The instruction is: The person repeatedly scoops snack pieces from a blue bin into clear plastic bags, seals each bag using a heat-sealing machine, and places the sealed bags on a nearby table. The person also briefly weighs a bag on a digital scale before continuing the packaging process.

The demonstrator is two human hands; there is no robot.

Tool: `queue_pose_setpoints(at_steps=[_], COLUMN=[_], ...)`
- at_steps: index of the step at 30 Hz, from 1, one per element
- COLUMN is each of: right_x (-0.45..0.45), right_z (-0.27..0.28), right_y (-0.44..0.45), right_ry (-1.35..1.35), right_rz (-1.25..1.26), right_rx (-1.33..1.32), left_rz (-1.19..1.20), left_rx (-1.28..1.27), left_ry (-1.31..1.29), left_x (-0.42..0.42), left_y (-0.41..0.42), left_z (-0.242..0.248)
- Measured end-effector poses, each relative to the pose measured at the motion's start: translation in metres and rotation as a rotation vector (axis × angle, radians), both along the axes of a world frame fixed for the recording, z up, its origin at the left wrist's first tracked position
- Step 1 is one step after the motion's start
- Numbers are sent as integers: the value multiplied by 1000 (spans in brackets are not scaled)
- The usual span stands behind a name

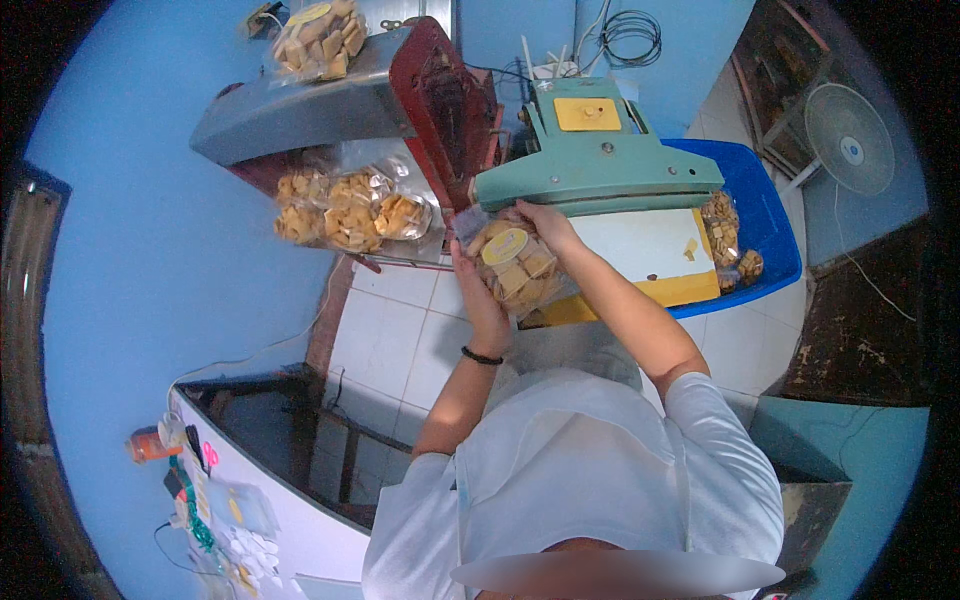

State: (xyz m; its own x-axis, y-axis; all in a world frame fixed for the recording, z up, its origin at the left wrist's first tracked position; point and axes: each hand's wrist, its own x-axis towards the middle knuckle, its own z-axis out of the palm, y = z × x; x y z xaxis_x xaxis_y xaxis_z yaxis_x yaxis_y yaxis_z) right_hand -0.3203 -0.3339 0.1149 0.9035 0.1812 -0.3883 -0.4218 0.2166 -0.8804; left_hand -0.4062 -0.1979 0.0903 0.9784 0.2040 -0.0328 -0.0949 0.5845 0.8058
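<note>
Between both hands is a clear plastic bag of square snack pieces (517, 274) with a yellow oval label. My left hand (484, 304), a dark band at its wrist, supports the bag's left side. My right hand (551, 229) grips its upper edge, close to the jaw of a green bag sealing machine (607, 169). The bag's top end lies just left of that jaw; whether it touches the machine cannot be told. A white board with yellow edging (637, 247) extends below the jaw. Several filled bags (352, 217) stand on the metal shelf to the left.
A red and grey metal machine (315, 97) stands at left, another filled bag (319, 41) on top. At right, a blue plastic tub (772, 217) holds bagged snacks; a fan (851, 139) stands beyond. A white table (322, 536) at lower left bears pink scissors (211, 453) and labels.
</note>
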Motion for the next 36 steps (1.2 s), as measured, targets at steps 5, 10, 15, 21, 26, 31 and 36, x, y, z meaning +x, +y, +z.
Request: queue_pose_setpoints(at_steps=[5,10,15,21,26,31,36], right_x=[-29,-45,-41,-48,-53,-73,-104], right_z=[-12,-9,-9,-13,13,53,72], right_y=[-16,-66,-104,-121,-144,-134,-83], right_ry=[-112,-156,-222,-333,-496,-672,-1005], right_rz=[-437,-677,-739,-726,-753,-745,-528], right_rx=[190,232,190,4,-140,-198,-483], left_rz=[21,-101,-39,173,549,120,217], left_rx=[326,327,593,719,1729,1787,1702], left_ry=[-57,19,-166,-249,-74,118,-144], left_x=[19,31,43,60,106,112,86], left_y=[-6,-58,-92,-31,129,175,146], left_z=[12,14,2,-2,16,42,111])
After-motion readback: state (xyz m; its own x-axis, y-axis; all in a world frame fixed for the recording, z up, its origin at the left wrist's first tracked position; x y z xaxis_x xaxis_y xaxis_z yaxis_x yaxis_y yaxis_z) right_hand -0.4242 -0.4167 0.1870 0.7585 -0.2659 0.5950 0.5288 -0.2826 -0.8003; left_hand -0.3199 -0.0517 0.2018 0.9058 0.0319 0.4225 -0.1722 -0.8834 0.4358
